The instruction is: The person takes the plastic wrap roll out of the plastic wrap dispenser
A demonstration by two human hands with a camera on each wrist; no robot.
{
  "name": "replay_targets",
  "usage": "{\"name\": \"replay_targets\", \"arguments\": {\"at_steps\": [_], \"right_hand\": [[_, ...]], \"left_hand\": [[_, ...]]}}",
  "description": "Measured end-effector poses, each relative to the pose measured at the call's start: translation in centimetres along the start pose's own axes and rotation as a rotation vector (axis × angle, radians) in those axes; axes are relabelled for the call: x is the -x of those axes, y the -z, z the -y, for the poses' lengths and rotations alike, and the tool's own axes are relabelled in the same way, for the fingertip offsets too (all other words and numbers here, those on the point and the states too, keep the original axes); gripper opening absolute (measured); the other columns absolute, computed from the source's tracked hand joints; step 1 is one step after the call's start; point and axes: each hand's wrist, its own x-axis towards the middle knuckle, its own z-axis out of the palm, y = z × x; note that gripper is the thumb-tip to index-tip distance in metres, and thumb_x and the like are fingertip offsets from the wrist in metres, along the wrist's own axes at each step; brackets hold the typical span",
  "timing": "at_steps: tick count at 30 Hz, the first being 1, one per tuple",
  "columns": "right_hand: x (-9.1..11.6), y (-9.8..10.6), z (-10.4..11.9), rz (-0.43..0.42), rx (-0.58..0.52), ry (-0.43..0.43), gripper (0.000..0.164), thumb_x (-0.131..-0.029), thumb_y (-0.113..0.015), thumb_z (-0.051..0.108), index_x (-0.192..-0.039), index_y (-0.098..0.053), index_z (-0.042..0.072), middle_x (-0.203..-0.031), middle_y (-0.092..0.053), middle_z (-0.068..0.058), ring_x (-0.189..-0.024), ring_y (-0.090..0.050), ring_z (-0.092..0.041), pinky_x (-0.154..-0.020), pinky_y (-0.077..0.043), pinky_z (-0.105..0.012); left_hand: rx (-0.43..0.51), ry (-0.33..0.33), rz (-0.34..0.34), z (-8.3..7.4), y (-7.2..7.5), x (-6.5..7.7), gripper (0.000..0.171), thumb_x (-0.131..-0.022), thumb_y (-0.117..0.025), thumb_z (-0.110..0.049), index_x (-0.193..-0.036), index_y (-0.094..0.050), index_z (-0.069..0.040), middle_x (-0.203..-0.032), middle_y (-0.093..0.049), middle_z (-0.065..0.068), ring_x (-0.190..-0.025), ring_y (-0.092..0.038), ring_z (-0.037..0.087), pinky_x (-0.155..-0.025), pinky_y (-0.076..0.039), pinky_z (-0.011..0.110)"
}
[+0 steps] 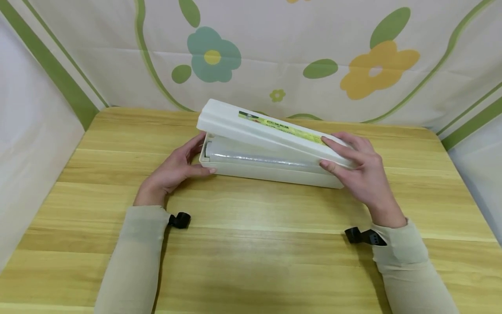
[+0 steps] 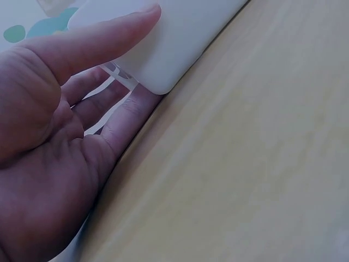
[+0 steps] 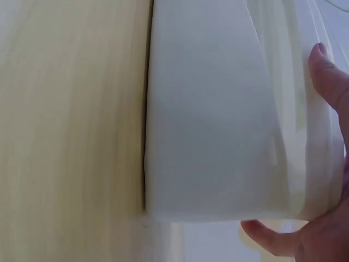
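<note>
A long off-white cling film box [image 1: 270,175] sits on the table, its white lid [image 1: 231,122] tilted up at the left end and low at the right. Under the raised end shows a shiny roll of cling film [image 1: 251,155]. My left hand [image 1: 176,168] holds the box's left end, thumb on the front wall and fingers around the far side; the left wrist view shows the thumb [image 2: 109,43] along the wall. With my right hand [image 1: 362,168] I grip the lid's right end, thumb in front, fingers over the top. The right wrist view shows the box's end wall [image 3: 212,125] close up.
The wooden table [image 1: 251,253] spreads out in front of and beside the box. Behind it hangs a pale cloth [image 1: 270,56] with printed flowers and leaves. Small black cameras [image 1: 181,220] sit at both sleeve cuffs.
</note>
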Motion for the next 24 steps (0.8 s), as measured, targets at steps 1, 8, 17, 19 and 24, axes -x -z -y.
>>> {"name": "replay_targets", "arguments": {"at_steps": [1,8,17,19,24], "right_hand": [[0.0,-0.1,0.1,-0.013,0.004,-0.007,0.06,-0.079,-0.09,-0.008,-0.133,-0.078,0.017,-0.141,-0.07,-0.012,-0.133,-0.051,-0.019,-0.101,-0.037,-0.018],[0.0,0.0,0.3,-0.139,0.029,-0.084,0.053,-0.083,-0.091,0.0,-0.131,-0.079,0.018,-0.142,-0.07,-0.013,-0.13,-0.054,-0.024,-0.098,-0.039,-0.021],[-0.2,2.6,-0.6,-0.314,-0.133,-0.205,0.052,-0.087,-0.084,-0.007,-0.133,-0.077,0.017,-0.136,-0.071,0.01,-0.129,-0.057,-0.014,-0.098,-0.042,-0.024],[-0.2,2.9,-0.9,-0.272,-0.101,-0.181,0.054,-0.083,-0.087,-0.007,-0.132,-0.078,0.016,-0.137,-0.07,0.009,-0.13,-0.055,-0.013,-0.098,-0.041,-0.024],[-0.1,3.7,-2.1,-0.219,-0.03,-0.178,0.057,-0.077,-0.091,-0.007,-0.129,-0.08,0.015,-0.14,-0.067,0.008,-0.132,-0.052,-0.009,-0.098,-0.039,-0.02]], "left_hand": [[0.004,0.0,0.004,0.0,-0.1,-0.1,0.105,-0.087,-0.087,0.001,-0.169,-0.033,-0.033,-0.166,-0.043,-0.001,-0.147,-0.044,0.023,-0.101,-0.056,0.021],[0.014,-0.013,0.023,-0.2,-0.5,-0.5,0.108,-0.087,-0.087,0.003,-0.172,-0.028,-0.028,-0.17,-0.039,0.0,-0.151,-0.04,0.023,-0.101,-0.057,0.021],[-0.035,-0.001,0.023,0.0,0.7,0.2,0.108,-0.088,-0.087,0.0,-0.173,-0.026,-0.029,-0.172,-0.036,0.003,-0.155,-0.037,0.025,-0.102,-0.056,0.019],[-0.031,0.001,0.025,0.1,0.9,0.4,0.108,-0.089,-0.086,-0.001,-0.173,-0.025,-0.028,-0.172,-0.036,0.004,-0.154,-0.038,0.025,-0.102,-0.055,0.019],[-0.024,0.01,0.026,0.4,1.0,0.6,0.107,-0.09,-0.087,-0.003,-0.172,-0.025,-0.03,-0.171,-0.037,0.003,-0.15,-0.039,0.024,-0.102,-0.055,0.019]]}}
